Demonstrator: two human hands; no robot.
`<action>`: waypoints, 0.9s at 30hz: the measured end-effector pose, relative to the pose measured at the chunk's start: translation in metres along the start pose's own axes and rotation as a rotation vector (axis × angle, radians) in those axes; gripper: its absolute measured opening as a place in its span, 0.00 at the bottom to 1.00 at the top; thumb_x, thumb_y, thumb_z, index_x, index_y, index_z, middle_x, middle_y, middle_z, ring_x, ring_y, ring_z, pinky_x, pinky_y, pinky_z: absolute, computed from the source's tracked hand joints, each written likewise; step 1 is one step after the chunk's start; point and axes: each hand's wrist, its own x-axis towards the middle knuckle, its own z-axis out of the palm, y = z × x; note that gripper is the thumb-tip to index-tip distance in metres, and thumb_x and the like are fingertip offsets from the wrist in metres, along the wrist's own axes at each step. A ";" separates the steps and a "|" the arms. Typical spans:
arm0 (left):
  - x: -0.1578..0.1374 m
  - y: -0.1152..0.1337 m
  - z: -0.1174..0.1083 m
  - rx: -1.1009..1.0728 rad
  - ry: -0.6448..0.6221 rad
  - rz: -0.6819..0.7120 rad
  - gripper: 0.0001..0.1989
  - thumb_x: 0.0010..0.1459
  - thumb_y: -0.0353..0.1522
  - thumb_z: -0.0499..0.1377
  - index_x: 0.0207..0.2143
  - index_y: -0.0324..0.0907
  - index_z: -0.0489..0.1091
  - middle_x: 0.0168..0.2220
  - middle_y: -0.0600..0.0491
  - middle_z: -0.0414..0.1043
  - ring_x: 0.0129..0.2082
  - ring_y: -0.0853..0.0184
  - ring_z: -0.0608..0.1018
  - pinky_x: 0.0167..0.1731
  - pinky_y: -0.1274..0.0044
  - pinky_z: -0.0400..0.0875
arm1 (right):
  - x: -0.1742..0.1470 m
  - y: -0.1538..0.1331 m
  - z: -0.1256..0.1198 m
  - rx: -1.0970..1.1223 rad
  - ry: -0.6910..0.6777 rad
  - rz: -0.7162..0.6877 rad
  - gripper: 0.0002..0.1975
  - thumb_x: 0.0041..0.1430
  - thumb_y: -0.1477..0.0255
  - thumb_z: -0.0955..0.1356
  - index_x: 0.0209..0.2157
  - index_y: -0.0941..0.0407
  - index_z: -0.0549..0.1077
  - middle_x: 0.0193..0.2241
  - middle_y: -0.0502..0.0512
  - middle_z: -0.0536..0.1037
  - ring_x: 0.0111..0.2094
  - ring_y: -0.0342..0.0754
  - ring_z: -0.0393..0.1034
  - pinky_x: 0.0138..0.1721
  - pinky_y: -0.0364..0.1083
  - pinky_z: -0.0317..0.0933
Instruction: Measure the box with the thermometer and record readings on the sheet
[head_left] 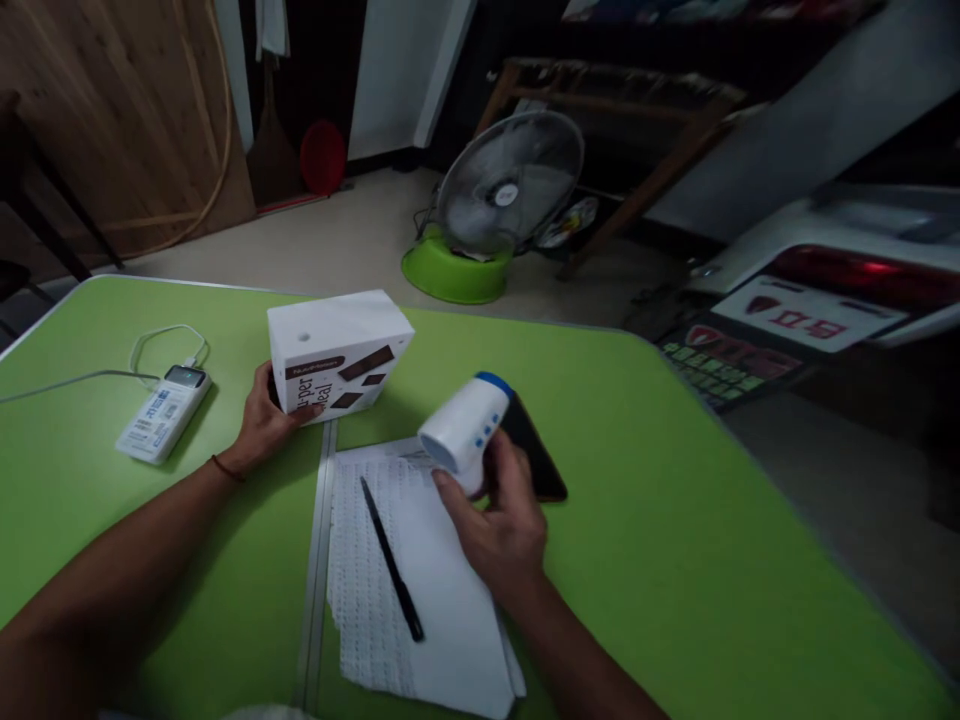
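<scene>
My left hand (274,412) grips the lower left corner of a white box (341,350) printed with brown lettering and dark bars. The box is held at the middle of the green table. My right hand (502,500) is closed round the handle of a white-and-blue infrared thermometer (461,425), with small blue buttons on its side. It is held above the far end of some paper sheets (435,610). A black pen (392,560) lies across the sheets. Behind my right hand rests a dark flat object (534,455), partly hidden.
A white power bank (165,412) with a cable plugged in lies on the left of the green table (675,560). On the floor beyond stand a fan (510,185), a green basin (457,272) and a red basin (323,158). A vehicle's rear (840,270) is at right.
</scene>
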 end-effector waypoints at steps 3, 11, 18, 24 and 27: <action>-0.012 0.016 0.004 -0.023 0.031 -0.089 0.38 0.40 0.44 0.75 0.48 0.41 0.62 0.48 0.45 0.72 0.49 0.55 0.76 0.49 0.60 0.74 | -0.009 -0.020 -0.005 0.257 -0.070 0.172 0.23 0.55 0.67 0.72 0.54 0.51 0.72 0.37 0.57 0.79 0.34 0.53 0.74 0.30 0.49 0.71; -0.049 0.026 0.027 -0.204 -0.241 -0.212 0.37 0.44 0.45 0.74 0.49 0.41 0.61 0.47 0.45 0.75 0.45 0.56 0.79 0.44 0.63 0.77 | -0.007 -0.059 -0.005 0.659 -0.279 0.383 0.09 0.52 0.62 0.72 0.29 0.53 0.73 0.20 0.49 0.74 0.20 0.45 0.67 0.23 0.44 0.66; -0.048 0.024 0.027 -0.193 -0.271 -0.216 0.37 0.44 0.45 0.74 0.49 0.41 0.62 0.47 0.44 0.74 0.45 0.55 0.79 0.43 0.64 0.77 | -0.009 -0.061 0.012 0.803 -0.282 0.498 0.17 0.55 0.54 0.71 0.31 0.54 0.74 0.21 0.49 0.73 0.20 0.44 0.65 0.23 0.44 0.64; -0.047 0.024 0.026 -0.172 -0.290 -0.204 0.35 0.45 0.46 0.73 0.49 0.40 0.62 0.46 0.44 0.74 0.44 0.56 0.78 0.42 0.63 0.76 | -0.015 -0.059 0.013 0.805 -0.329 0.504 0.17 0.59 0.54 0.69 0.31 0.54 0.74 0.23 0.50 0.73 0.25 0.46 0.67 0.28 0.46 0.66; -0.047 0.023 0.026 -0.173 -0.289 -0.198 0.35 0.44 0.46 0.73 0.48 0.41 0.62 0.45 0.45 0.74 0.43 0.56 0.79 0.42 0.64 0.76 | -0.018 -0.057 0.013 0.797 -0.347 0.499 0.16 0.61 0.55 0.68 0.33 0.54 0.73 0.24 0.50 0.73 0.26 0.46 0.66 0.30 0.47 0.66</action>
